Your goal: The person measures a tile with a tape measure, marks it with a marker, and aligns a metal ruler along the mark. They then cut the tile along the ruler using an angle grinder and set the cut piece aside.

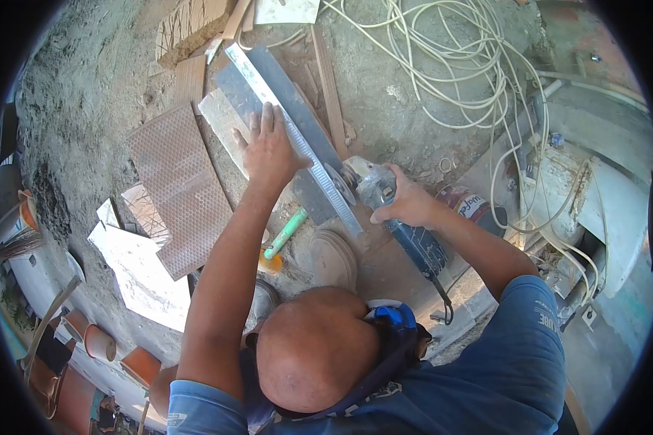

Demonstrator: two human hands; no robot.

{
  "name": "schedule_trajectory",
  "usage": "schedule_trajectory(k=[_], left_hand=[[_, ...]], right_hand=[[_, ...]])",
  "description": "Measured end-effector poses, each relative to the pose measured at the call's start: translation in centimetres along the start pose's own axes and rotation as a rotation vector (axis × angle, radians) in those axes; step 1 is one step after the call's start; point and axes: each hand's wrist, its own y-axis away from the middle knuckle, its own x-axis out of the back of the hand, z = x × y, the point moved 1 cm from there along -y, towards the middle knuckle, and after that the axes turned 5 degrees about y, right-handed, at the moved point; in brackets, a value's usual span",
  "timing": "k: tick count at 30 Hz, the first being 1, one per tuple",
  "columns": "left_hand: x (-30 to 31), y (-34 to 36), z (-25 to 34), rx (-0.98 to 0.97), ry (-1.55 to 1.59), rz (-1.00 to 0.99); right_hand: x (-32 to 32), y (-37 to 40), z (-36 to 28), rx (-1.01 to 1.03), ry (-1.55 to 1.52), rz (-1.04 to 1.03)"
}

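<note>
My left hand lies with fingers spread on a dark grey slab and the edge of a long metal straightedge, pressing near its middle. The straightedge runs diagonally along the slab. My right hand is wrapped round the body of an angle grinder, right of the slab. The grinder's disc stands against the right edge of the straightedge, over the slab. A pale board lies partly under the slab, left of my left hand.
Patterned brown tile and white broken pieces lie left. A green-handled tool is beside a shoe. Coiled white cable spreads at the upper right. A labelled bucket stands beyond the grinder.
</note>
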Motion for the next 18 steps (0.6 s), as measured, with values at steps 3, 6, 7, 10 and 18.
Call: schedule_trajectory(k=[3,6,7,10,18], left_hand=[[0.0,0.0,0.0,0.003,-0.008,-0.011],[-0.1,0.0,-0.1,-0.002,0.006,0.002],[-0.1,0.0,-0.1,-0.003,0.013,-0.002],[0.0,0.1,-0.1,-0.001,0.029,0.001],[-0.2,0.1,-0.4,-0.013,0.077,0.028]], right_hand=[[-0.1,-1.1,-0.2,0.003,-0.023,-0.007],[0.0,-2.1,-0.6,0.047,-0.065,0.002],[0.1,-2.3,-0.9,0.074,-0.065,0.023],[0.0,-3.6,-1.2,0.087,-0.105,0.035],[0.4,-5.9,-3.2,0.139,-0.080,0.062]])
